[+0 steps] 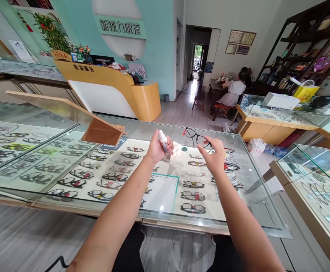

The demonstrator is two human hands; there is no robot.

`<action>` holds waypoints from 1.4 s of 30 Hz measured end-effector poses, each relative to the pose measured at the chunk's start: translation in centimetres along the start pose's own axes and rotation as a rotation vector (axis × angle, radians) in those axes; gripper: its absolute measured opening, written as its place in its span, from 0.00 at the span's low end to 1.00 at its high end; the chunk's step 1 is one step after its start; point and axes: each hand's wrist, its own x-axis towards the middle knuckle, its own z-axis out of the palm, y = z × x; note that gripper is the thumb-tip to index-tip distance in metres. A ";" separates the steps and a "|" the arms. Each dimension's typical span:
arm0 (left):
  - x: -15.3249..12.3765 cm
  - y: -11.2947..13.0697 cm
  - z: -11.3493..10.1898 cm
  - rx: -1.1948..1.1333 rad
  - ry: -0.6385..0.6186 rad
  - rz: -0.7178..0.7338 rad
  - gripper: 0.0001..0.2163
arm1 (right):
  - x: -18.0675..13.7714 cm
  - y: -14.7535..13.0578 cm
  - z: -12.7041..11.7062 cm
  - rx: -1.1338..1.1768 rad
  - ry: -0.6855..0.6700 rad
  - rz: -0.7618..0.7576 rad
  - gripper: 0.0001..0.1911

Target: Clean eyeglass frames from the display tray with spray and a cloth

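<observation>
My left hand [157, 149] is wrapped round a small white spray bottle [163, 139], held upright above the glass display case [159, 130]. To its right, my right hand [214, 153] pinches a pair of dark-framed eyeglasses [196, 136] by one side, with the lenses turned toward the bottle. A red patch shows at the far end of the frame. Bottle and eyeglasses are apart, both over the glass top. Under the glass, several eyeglasses [193, 184] lie in rows on a white surface.
A wooden-framed mirror or stand [102, 132] rests on the case at left. Another glass case [318, 181] stands at right. Behind are a yellow counter [144, 98], a bin [166, 98] and a seated person [235, 88] at a table.
</observation>
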 end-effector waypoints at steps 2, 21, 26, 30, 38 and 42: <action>-0.7 0.2 0.7 -0.115 -0.157 -0.067 0.37 | -0.3 -0.3 0.3 -0.016 -0.030 -0.039 0.19; -1.1 -0.9 3.2 0.056 -0.229 -0.006 0.33 | -1.3 -1.1 1.1 -0.178 -0.094 -0.148 0.19; -1.5 -1.8 4.5 0.062 -0.292 -0.066 0.31 | -1.6 -1.0 1.4 -0.263 -0.106 -0.198 0.20; -1.9 -2.3 5.4 0.046 -0.279 -0.077 0.28 | -1.8 -0.9 1.7 -0.312 -0.097 -0.201 0.20; -2.1 -3.5 6.8 0.093 -0.004 -0.118 0.24 | -2.2 -0.1 2.3 -0.384 -0.098 -0.187 0.21; -2.0 -3.7 6.8 0.161 0.034 -0.096 0.24 | -2.2 -0.2 2.4 -0.419 -0.086 -0.223 0.20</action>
